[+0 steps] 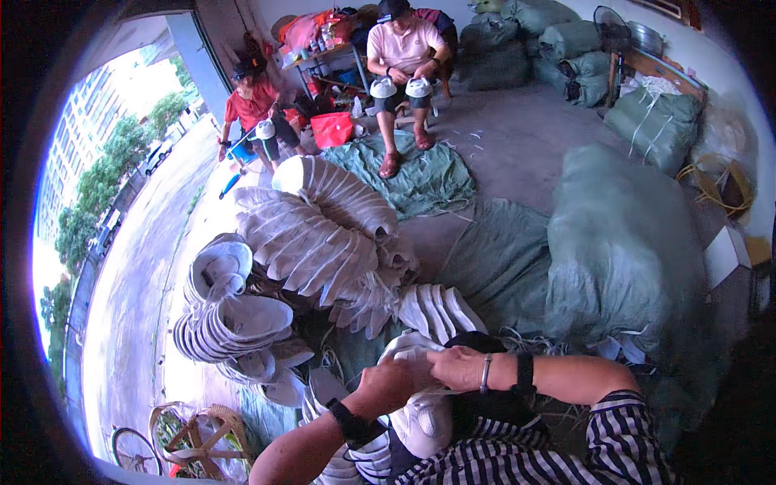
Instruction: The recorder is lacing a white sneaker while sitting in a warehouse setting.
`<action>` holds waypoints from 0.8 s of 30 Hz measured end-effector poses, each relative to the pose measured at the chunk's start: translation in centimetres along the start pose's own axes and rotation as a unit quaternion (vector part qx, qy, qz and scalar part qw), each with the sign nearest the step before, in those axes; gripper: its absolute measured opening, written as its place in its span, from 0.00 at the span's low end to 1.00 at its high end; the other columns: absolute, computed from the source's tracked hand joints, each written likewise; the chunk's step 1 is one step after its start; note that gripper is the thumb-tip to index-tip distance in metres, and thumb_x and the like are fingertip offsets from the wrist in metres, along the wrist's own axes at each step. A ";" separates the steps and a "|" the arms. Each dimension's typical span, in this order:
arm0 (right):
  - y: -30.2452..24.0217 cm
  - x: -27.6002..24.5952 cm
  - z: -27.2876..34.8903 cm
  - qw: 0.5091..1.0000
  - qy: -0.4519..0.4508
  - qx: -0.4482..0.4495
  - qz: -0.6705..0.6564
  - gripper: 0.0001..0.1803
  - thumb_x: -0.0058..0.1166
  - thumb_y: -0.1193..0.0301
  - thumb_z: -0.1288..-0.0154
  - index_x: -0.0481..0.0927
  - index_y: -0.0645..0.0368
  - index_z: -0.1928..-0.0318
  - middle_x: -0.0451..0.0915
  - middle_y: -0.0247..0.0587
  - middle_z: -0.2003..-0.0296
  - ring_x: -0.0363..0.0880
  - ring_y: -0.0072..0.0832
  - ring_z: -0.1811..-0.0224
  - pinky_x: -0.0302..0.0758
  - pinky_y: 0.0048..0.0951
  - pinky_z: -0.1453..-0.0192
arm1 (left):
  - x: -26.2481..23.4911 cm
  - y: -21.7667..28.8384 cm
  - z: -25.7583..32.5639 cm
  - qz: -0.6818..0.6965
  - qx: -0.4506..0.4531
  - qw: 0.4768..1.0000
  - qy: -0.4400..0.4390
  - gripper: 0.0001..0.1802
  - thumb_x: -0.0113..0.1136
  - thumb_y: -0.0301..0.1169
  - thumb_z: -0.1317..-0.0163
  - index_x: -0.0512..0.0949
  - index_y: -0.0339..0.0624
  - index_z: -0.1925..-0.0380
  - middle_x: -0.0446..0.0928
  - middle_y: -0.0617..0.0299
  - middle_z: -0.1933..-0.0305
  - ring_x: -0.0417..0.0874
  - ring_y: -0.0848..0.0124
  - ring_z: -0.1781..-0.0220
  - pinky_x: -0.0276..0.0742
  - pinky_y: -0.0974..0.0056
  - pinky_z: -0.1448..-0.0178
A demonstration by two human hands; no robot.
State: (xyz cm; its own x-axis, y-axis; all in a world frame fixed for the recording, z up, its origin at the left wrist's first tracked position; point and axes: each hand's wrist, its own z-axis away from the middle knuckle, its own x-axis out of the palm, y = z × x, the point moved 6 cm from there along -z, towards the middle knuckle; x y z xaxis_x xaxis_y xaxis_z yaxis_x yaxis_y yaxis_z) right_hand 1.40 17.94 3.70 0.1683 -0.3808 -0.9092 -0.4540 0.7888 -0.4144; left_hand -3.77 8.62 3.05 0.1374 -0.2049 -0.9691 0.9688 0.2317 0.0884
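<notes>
In front of my lap, a white shoe upper rests with its rounded toe toward me. My left hand is closed on its upper edge from the left side. Opposite it, my right hand has its fingers pinched together at the same upper; whatever thin piece lies between the fingertips is too small to make out. Dark bands circle both wrists, and a metal bangle is on the right one. Just beyond my hands lie several nested white uppers. More of them are stacked beside my left forearm.
Long nested rows of white uppers and another stack cover the floor ahead-left. A large green sack bulges at right. Two seated people work beyond, white uppers at their knees. A woven basket stands lower left.
</notes>
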 end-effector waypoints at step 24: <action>6.0 -2.7 3.4 0.630 0.392 0.186 -0.645 0.09 0.44 0.66 0.33 0.71 0.57 0.66 0.76 0.34 0.75 0.75 0.19 0.74 0.73 0.21 0.67 | -2.3 -2.1 1.8 0.240 -0.137 0.948 0.157 0.07 0.58 0.34 0.48 0.79 0.49 0.68 0.76 0.58 0.70 0.78 0.58 0.64 0.75 0.58 0.61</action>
State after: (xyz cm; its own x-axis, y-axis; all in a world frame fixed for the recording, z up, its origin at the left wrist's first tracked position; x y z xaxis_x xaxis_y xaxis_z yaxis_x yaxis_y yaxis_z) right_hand 1.22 25.35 3.56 -0.3623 -0.8265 0.4309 -0.1216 -0.4164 -0.9010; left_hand -5.77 6.89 5.55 0.4397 0.2701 -0.8566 0.7141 0.4733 0.5158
